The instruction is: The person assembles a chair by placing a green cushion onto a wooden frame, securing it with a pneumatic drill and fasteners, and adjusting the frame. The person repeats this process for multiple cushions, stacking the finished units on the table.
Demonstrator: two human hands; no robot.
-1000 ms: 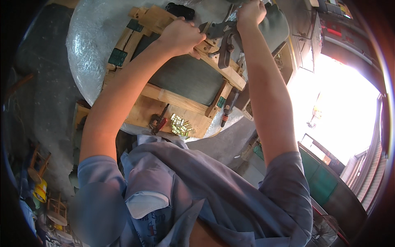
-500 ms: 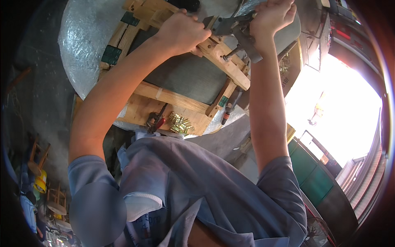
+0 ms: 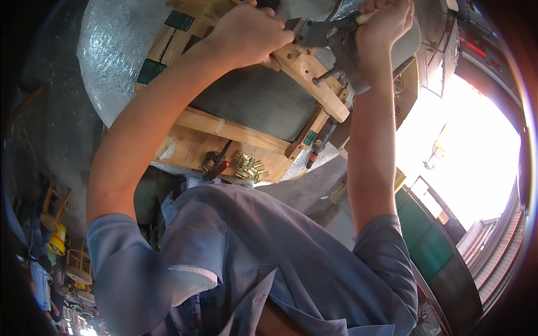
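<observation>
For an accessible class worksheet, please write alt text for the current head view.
A person's left hand grips a wooden frame while their right hand holds a dark metal tool. Lower in view, small golden pieces lie heaped on a wooden board.

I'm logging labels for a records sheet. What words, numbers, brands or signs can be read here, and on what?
Nothing can be read out.
Shirt: lettering on the front, blurred and partly lost in folds.
Wooden frame: no text visible.
</observation>
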